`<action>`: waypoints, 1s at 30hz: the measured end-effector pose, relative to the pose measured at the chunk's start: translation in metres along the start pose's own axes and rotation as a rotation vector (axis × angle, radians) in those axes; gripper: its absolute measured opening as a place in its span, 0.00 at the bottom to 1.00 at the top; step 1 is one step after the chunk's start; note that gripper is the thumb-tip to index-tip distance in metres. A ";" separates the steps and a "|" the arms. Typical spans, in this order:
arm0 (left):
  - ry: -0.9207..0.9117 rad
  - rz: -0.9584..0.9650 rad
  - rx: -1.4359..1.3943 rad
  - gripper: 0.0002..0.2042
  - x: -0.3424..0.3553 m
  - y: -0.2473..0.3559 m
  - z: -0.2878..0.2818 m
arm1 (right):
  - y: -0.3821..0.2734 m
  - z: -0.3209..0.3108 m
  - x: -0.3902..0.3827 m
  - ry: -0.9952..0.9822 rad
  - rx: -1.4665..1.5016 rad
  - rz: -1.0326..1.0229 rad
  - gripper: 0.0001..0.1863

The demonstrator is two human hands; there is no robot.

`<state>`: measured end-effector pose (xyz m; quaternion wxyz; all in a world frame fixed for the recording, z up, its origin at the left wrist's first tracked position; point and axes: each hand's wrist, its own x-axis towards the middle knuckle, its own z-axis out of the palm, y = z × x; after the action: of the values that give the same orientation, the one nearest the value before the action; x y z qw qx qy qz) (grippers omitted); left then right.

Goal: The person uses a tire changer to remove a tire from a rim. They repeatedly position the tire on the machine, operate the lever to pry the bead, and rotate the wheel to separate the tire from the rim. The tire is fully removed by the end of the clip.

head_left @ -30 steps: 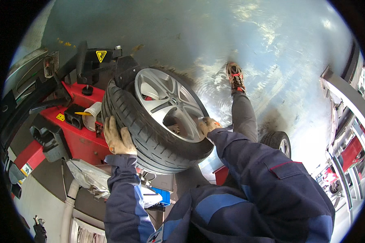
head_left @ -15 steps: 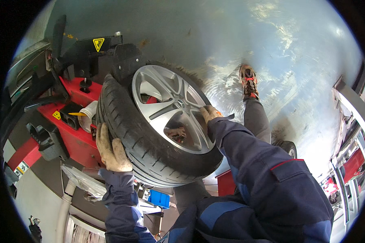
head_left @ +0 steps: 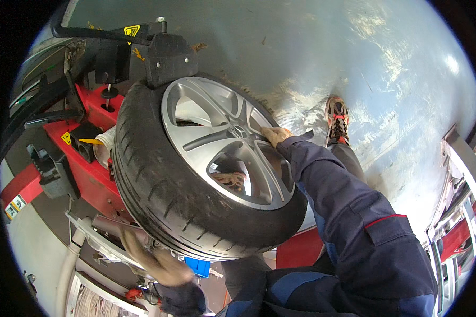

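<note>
A car wheel, a silver spoked alloy rim (head_left: 243, 129) with a black tyre (head_left: 143, 164) around it, stands tilted beside a red machine. My right hand (head_left: 276, 135), in a pale work glove, is closed on the rim's right side, its fingers partly hidden at the spokes. Apart from the tread, below the tyre's lower left, my left hand (head_left: 158, 262) is gloved too and smeared by motion, so its grip cannot be read. A black plate-like machine part (head_left: 170, 59) meets the tyre's upper edge.
The red machine base (head_left: 92, 171) lies left of the wheel, carrying a white tub (head_left: 104, 148) with a yellow-handled tool. A black clamp block (head_left: 53, 171) sits farther left. Below are a blue bin (head_left: 198, 267) and a pale pipe (head_left: 71, 259). Metal racking (head_left: 463, 164) stands at right.
My left hand has left the tyre's tread and moved down, toward me. The wheel appears larger and lower in view. My right hand stays on the rim.
</note>
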<state>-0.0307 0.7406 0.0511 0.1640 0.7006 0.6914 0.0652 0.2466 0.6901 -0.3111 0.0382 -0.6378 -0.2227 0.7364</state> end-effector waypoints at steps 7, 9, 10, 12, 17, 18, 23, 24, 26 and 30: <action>0.133 0.224 0.309 0.50 -0.067 0.040 0.060 | -0.010 0.013 0.002 0.104 -0.312 -0.164 0.32; 0.115 0.255 0.265 0.50 -0.051 0.035 0.055 | -0.015 0.011 -0.004 0.130 -0.207 -0.066 0.32; 0.076 0.265 0.287 0.49 -0.042 0.034 0.046 | -0.017 0.008 -0.009 0.085 -0.162 -0.008 0.32; -0.013 0.255 0.221 0.47 -0.016 0.030 0.027 | -0.019 0.002 -0.024 0.074 -0.066 0.052 0.32; -0.117 0.149 -0.044 0.39 0.113 0.006 0.009 | -0.022 -0.010 -0.087 0.096 -0.120 0.089 0.45; -0.196 0.061 -0.105 0.38 0.151 -0.002 0.010 | -0.026 -0.006 -0.103 0.104 -0.173 0.058 0.46; -0.316 -0.077 0.448 0.36 0.257 -0.010 0.008 | -0.048 0.002 -0.192 0.075 -0.213 -0.142 0.50; -0.267 -0.005 0.400 0.36 0.253 -0.005 0.004 | -0.054 0.002 -0.198 0.062 -0.197 -0.068 0.46; -0.179 0.063 -0.061 0.31 0.205 0.008 -0.009 | -0.054 0.000 -0.209 0.051 -0.191 -0.080 0.40; -0.026 0.254 0.041 0.32 0.048 0.029 -0.015 | -0.018 -0.021 -0.195 -0.054 -0.028 -0.172 0.28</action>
<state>-0.0060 0.7904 0.0682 0.1489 0.7865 0.5962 0.0621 0.2978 0.6460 -0.1265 0.0860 -0.5966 -0.2879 0.7442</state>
